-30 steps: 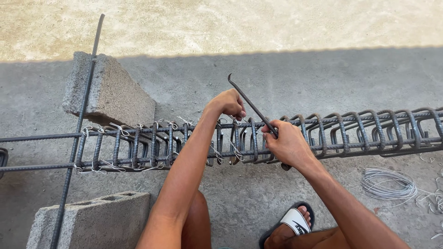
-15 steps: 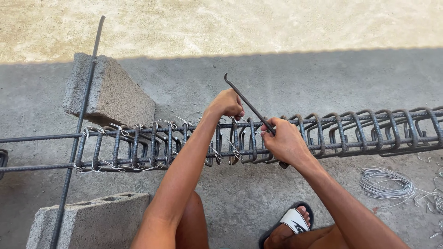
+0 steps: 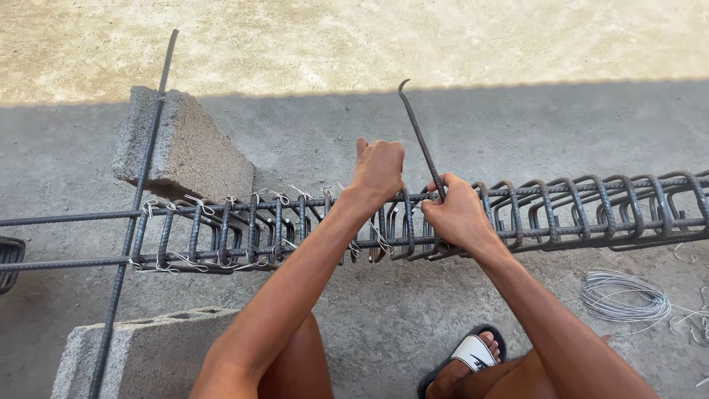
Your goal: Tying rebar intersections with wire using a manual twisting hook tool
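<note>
A long rebar cage (image 3: 576,210) of dark bars and rectangular stirrups lies horizontally across the concrete ground, its left part tied with thin wire. My left hand (image 3: 378,168) is closed over the top bar and a stirrup near the cage's middle. My right hand (image 3: 456,216) grips the lower end of a thin hooked steel tying tool (image 3: 419,133), which sticks up and away from the cage, hook tip at the top.
Two grey concrete blocks, one (image 3: 181,148) behind the cage and one (image 3: 140,355) in front, carry a long loose rebar (image 3: 133,214) that crosses the cage. A coil of tie wire (image 3: 624,294) lies at right. My sandalled foot (image 3: 469,358) is below.
My left hand has shifted from pinching at the cage's top to a closed grip on the bar. The hooked tool has swung more upright in my right hand.
</note>
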